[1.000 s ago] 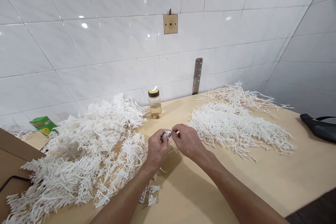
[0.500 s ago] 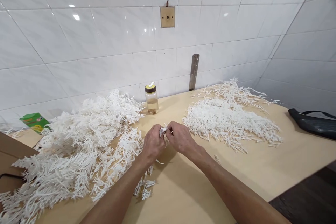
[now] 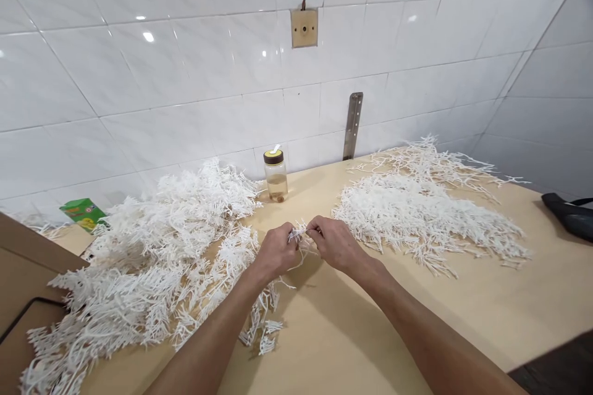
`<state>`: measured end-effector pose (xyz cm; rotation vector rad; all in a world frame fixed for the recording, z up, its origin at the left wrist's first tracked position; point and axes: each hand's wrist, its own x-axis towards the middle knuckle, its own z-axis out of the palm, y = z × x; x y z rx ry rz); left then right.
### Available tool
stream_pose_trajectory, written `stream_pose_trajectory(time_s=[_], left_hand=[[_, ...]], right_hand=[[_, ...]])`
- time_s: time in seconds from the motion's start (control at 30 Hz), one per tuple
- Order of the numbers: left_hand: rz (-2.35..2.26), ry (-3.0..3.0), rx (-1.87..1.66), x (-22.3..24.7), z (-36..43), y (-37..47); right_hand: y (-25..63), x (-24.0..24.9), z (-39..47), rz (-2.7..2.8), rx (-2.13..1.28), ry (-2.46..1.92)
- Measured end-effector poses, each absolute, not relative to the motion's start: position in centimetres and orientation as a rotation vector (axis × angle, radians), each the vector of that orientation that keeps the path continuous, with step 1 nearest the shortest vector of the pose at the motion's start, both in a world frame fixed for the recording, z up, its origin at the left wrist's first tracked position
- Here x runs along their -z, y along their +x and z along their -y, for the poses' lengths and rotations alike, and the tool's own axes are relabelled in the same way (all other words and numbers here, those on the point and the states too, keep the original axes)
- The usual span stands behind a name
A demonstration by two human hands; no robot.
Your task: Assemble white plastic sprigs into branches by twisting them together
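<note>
My left hand [image 3: 278, 250] is closed on a small white branched sprig [image 3: 299, 233] above the middle of the table. Fingertips of my right hand [image 3: 334, 241] pinch the sprig's other side, a little to the right. A thin white strand hangs below, between the hands. To the left spreads a big heap of feathery white sprigs [image 3: 176, 222], reaching close to my left wrist. On the right lies a flatter pile of white branched pieces [image 3: 417, 210], just beyond my right hand. A few loose bits [image 3: 267, 336] lie below my left forearm.
A lidded jar of pale liquid [image 3: 277, 182] stands near the tiled wall. A metal strip [image 3: 353, 126] leans there. At the left are a green box [image 3: 83, 213] and a cardboard box [image 3: 32, 284]; a black object [image 3: 572, 216] lies at the right edge of the tan table [image 3: 352, 333].
The view has shifted slightly, so most things appear further right. My hands are a little further apart, and more of the white sprig shows between them.
</note>
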<state>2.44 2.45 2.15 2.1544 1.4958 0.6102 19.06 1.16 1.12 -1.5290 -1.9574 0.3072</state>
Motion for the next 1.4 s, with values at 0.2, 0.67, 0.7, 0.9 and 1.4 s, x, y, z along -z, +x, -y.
stream_pose_trajectory(time_s=[0.2, 0.67, 0.7, 0.9, 1.4], left_hand=[[-1.395, 2.065, -0.819, -1.9, -3.0, 2.3], [-1.339, 1.946, -1.01, -1.3, -2.6, 2.8], [-1.348, 1.942, -1.039, -1.4, -2.5, 2.9], [-1.38, 1.989, -1.162, -1.3, -2.2, 3.0], [-1.314, 1.817, -1.113, -1.2, -2.5, 3.0]], right_hand=[[19.1, -1.6, -0.9, 1.915, -0.413, -1.424], [26.2, -2.0, -3.2, 1.396, 0.054, -1.922], [26.3, -2.2, -3.0, 1.367, 0.025, -1.914], [21.2, -2.8, -0.7, 1.628, -0.852, -1.476], [18.7, -2.5, -0.6, 1.666, -0.746, -1.459]])
